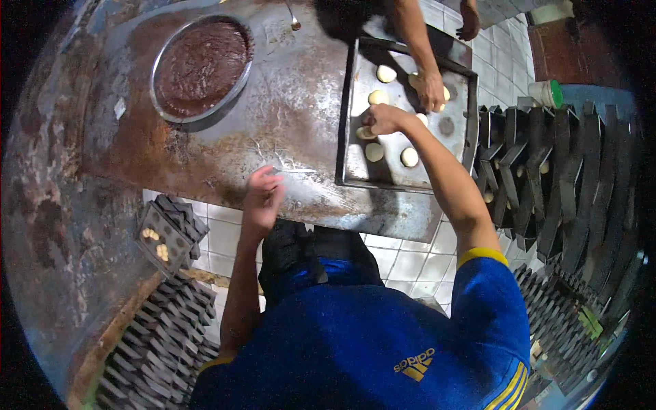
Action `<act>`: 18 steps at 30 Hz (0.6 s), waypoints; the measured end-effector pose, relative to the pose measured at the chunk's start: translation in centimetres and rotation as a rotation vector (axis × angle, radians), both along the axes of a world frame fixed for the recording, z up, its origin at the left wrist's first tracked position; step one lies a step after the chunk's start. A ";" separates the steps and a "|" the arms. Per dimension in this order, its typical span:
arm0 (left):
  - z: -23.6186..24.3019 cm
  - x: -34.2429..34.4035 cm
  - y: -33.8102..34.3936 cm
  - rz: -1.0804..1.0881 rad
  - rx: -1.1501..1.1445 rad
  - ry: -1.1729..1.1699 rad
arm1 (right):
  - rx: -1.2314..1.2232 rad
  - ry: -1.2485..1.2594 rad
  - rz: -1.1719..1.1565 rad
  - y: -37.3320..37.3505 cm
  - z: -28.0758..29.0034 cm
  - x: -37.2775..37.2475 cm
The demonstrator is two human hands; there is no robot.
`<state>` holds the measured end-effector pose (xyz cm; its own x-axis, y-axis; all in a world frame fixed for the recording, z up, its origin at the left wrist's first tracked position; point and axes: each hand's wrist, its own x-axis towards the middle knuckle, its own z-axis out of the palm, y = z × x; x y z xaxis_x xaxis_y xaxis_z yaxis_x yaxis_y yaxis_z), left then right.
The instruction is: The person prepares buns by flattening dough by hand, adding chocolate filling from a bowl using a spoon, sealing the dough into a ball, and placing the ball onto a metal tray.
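At the near side, pale, glossy square tiles (400,263) show below the straight edge of the worktable (287,123), a metal sheet mottled with rusty brown and scuffed grey. The left hand (263,198) is above that edge, fingers loosely curled and blurred; a slim, pale blade (298,171) lies at its fingertips, and whether it is gripped I cannot tell.

To the right, a shallow rectangular tray (391,179) with thin, dark upright walls reaches almost to the table's right edge. In it sit smooth, matte dough rounds (374,152), set apart on stained metal. The right hand (386,119) is over the tray's left part, fingers bent in at a flattish dough piece (366,132); how firmly they close is hidden.

Between tray and bowl runs a broad, open stretch of metal, giving sideways room. Far left, a wide shiny-rimmed bowl (236,92) contains thick, glossy brown paste (205,65). Farther right, a co-worker's hand (430,89) reaches down into the tray, narrowing the room there.
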<state>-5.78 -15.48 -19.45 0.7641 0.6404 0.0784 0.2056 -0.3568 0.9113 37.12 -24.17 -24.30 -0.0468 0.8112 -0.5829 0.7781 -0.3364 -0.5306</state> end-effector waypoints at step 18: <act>15.5 7.8 11.1 0.425 -0.834 -0.511 | 0.890 0.815 -1.183 14.9 20.0 -27.5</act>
